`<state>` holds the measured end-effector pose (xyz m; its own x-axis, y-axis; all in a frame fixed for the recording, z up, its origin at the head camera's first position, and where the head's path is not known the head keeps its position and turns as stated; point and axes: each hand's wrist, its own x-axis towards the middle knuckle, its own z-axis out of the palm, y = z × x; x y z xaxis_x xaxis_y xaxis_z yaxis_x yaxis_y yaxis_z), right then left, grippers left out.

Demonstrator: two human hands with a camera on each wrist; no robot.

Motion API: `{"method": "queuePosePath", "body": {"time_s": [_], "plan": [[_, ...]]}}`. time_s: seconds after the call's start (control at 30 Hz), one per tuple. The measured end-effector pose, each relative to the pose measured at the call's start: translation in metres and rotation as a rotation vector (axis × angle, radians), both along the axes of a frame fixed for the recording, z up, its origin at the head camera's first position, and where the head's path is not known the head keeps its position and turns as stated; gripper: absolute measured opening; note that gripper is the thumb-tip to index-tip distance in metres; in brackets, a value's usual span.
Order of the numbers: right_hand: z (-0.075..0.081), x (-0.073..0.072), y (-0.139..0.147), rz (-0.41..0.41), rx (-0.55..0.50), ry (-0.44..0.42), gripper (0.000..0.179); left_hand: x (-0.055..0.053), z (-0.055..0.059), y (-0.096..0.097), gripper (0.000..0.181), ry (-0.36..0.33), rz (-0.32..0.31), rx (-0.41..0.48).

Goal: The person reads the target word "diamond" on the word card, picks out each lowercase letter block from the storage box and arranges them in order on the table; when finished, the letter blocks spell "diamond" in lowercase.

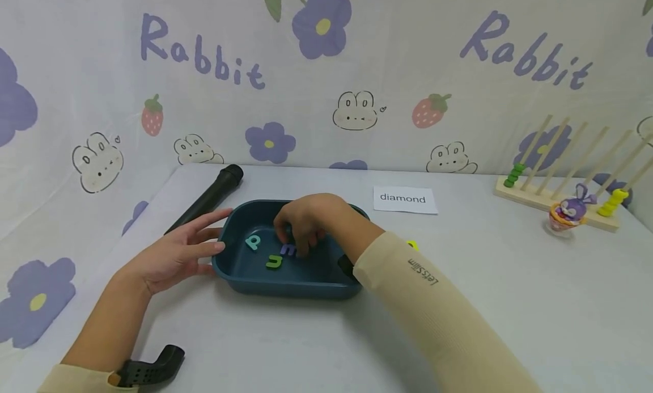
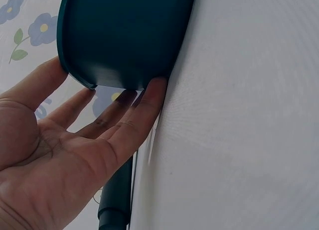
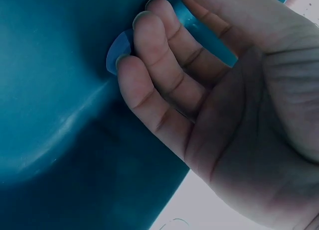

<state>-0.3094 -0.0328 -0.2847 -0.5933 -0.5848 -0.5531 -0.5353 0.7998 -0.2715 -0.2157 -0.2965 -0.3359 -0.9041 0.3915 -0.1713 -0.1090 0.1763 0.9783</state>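
A dark teal basin [image 1: 285, 288] stands on the white table with plastic letters inside: a turquoise one like a p or d [image 1: 253, 243], a green u or n [image 1: 274, 261] and a purple m [image 1: 288, 249]. My left hand [image 1: 176, 257] touches the basin's left end, thumb near the rim and fingers extended along its outer wall. Inside the basin my right hand [image 1: 306, 223] reaches down with bent fingers, close by the purple m. In the right wrist view a blue piece [image 3: 118, 53] lies behind its fingertips; whether anything is pinched is hidden.
Behind the basin lie a black microphone [image 1: 209, 194] and a white card reading "diamond" [image 1: 405, 200]. A yellow piece [image 1: 412, 245] shows past the right sleeve. At the right stand a wooden peg rack [image 1: 551, 200] with beads and a purple rabbit figurine [image 1: 568, 211].
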Motion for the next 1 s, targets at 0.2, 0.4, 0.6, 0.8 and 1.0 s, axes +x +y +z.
{"method": "queuePosePath", "body": {"time_s": [0.2, 0.4, 0.6, 0.8, 1.0], "plan": [[-0.001, -0.001, -0.001, 0.005, -0.012, -0.006, 0.03, 0.001, 0.0, -0.001, 0.07, -0.001, -0.003, -0.004], [-0.003, -0.001, -0.004, 0.021, -0.026, 0.007, 0.028, 0.002, -0.001, -0.001, 0.07, 0.001, 0.002, -0.014], [-0.003, -0.002, -0.005, 0.014, -0.026, 0.039, 0.023, 0.002, 0.001, -0.001, 0.07, 0.009, -0.009, -0.012], [-0.001, -0.003, 0.0, 0.006, -0.079, 0.023, 0.018, 0.001, 0.002, 0.0, 0.07, 0.0, -0.007, -0.001], [0.002, -0.007, 0.006, 0.002, -0.173, -0.021, 0.013, 0.001, 0.001, -0.001, 0.07, 0.001, -0.012, 0.0]]}}
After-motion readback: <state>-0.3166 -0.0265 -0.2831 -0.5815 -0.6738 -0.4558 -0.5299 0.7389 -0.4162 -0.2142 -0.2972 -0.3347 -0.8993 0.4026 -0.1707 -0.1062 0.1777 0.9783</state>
